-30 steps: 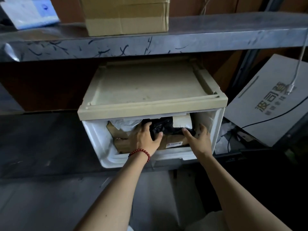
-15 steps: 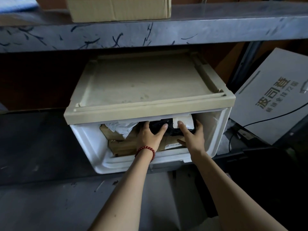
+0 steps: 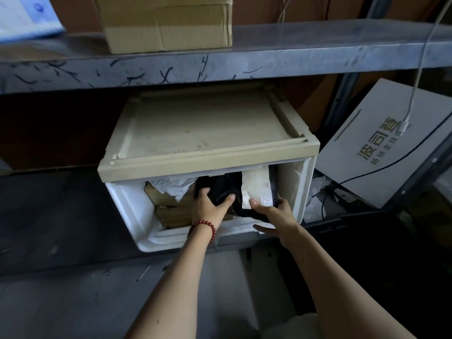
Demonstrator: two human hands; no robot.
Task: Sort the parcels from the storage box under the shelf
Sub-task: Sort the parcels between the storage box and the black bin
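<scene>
Inside the open front of the storage box [image 3: 127, 209], right of centre, lies the black parcel [image 3: 227, 187], long axis roughly 9 to 3 o'clock. My left hand [image 3: 210, 209] curls on its 9 o'clock end, fingers dug into the film. My right hand [image 3: 278, 216] pinches the 3 o'clock end, thumb on the white label [image 3: 256, 189]. Exit, I judge, is toward 6 o'clock. Obstacles: the lid [image 3: 203, 133] overhanging at 12, the box's low front wall at 6. A white bag [image 3: 171, 187] and a brown carton [image 3: 171, 214] crowd 9 o'clock; the shelf [image 3: 220, 67] spans above.
</scene>
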